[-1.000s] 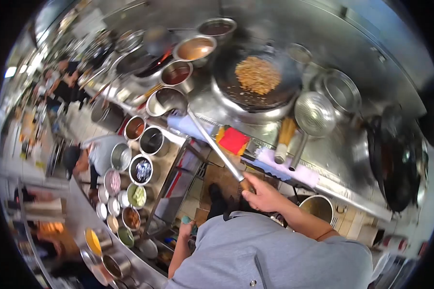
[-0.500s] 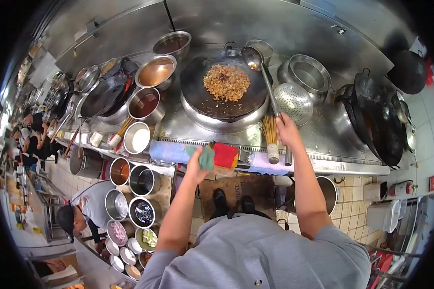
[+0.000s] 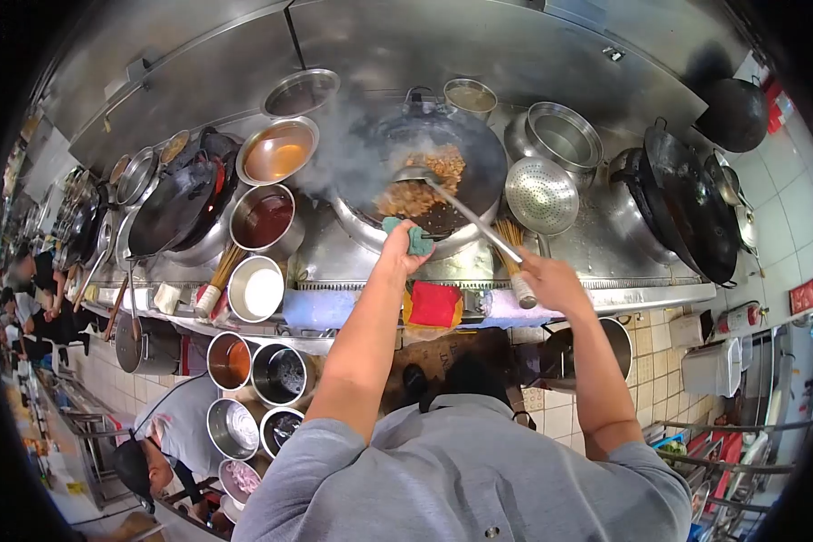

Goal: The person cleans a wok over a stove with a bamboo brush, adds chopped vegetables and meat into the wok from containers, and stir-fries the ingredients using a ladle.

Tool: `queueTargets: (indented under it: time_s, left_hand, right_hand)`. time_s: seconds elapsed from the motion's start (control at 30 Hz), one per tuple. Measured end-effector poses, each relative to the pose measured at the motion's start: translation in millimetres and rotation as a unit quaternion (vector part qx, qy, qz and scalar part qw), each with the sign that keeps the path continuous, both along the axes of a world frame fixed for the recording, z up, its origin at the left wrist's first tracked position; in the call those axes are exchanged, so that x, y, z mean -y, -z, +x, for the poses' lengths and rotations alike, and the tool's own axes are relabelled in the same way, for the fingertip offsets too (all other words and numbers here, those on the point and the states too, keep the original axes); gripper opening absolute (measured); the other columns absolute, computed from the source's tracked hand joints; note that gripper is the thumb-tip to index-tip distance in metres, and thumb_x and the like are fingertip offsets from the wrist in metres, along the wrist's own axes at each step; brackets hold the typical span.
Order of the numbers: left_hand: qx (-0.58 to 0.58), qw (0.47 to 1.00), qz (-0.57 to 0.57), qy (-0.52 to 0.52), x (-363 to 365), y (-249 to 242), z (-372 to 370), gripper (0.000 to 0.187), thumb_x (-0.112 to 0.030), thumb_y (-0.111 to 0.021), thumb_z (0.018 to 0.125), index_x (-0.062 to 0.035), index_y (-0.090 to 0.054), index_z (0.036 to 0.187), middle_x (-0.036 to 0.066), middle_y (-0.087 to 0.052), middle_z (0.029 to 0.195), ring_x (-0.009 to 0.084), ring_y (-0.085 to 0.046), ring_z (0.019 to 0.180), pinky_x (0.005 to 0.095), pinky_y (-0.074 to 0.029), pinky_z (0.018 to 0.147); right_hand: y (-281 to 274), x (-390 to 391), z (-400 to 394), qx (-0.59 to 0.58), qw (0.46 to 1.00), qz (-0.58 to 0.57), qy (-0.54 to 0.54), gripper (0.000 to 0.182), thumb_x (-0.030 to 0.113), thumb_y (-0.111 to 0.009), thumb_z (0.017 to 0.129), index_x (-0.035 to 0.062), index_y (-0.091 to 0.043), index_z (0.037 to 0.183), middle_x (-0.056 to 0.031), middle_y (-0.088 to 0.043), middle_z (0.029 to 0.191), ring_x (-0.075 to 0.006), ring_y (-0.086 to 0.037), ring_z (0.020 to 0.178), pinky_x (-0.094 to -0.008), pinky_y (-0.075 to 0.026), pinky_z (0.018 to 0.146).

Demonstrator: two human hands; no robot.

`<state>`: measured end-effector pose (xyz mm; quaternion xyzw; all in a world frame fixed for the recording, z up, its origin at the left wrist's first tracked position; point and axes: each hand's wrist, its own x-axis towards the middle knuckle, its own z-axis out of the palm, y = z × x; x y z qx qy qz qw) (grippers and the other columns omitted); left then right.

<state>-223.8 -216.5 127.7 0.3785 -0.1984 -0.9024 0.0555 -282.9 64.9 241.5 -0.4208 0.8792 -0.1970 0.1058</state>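
A commercial restaurant kitchen is shown. A long stainless-steel cooking range with a steel backsplash is seen across the top, and a steaming wok of fried food is set into it at 12 o'clock. More woks are seen at 2 o'clock, and steel sauce pots at 10 o'clock. Seasoning tubs are ranged at 8 o'clock, where another worker is bent. A tiled floor is visible at 4 o'clock.
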Motion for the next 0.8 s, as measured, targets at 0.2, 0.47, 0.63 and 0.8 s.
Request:
queueTargets:
  time_s: [0.2, 0.47, 0.63, 0.8]
  left_hand:
    - [-0.002, 1.000, -0.006, 0.029, 2, 0, 2, 0.017, -0.023, -0.059, 0.084, -0.0111, -0.052, 0.094, 0.005, -0.055, 0.085, 0.0218, -0.057, 0.076, 0.0421, -0.054, 0.070]
    - [-0.040, 0.995, 0.059, 0.070, -2, 7, -8, 0.023, -0.029, -0.060, 0.085, -0.0077, -0.053, 0.092, 0.008, -0.057, 0.085, 0.0251, -0.059, 0.079, 0.0428, -0.056, 0.071]
    - [0.007, 0.998, 0.042, 0.037, -22, 18, -13, 0.007, -0.015, -0.054, 0.083, -0.0078, -0.053, 0.085, 0.009, -0.058, 0.080, 0.0242, -0.059, 0.071, 0.0400, -0.055, 0.067]
    - [0.004, 0.997, 0.053, 0.063, -96, -95, 79, 0.006, -0.017, -0.053, 0.086, -0.0108, -0.054, 0.087, 0.006, -0.055, 0.078, 0.0212, -0.057, 0.072, 0.0382, -0.053, 0.066]
  right_hand:
    - [46, 76, 10, -0.058, 0.982, 0.103, 0.150, 0.048, 0.024, -0.052, 0.088, 0.0212, -0.044, 0.135, -0.0168, -0.066, 0.086, -0.0364, -0.064, 0.081, -0.0498, -0.049, 0.072]
    - [-27, -28, 41, -0.020, 0.995, 0.057, 0.078, 0.050, 0.020, -0.053, 0.088, 0.0176, -0.043, 0.137, -0.0214, -0.065, 0.088, -0.0394, -0.062, 0.079, -0.0485, -0.049, 0.072]
    - [-119, -87, 79, 0.024, 0.996, 0.070, 0.056, 0.056, 0.010, -0.058, 0.081, 0.0178, -0.047, 0.135, -0.0157, -0.066, 0.088, -0.0361, -0.063, 0.076, -0.0432, -0.050, 0.069]
    - [-198, -113, 78, 0.042, 0.987, 0.152, 0.032, 0.051, 0.013, -0.061, 0.078, 0.0213, -0.055, 0.129, -0.0106, -0.067, 0.085, -0.0340, -0.063, 0.076, -0.0396, -0.050, 0.068]
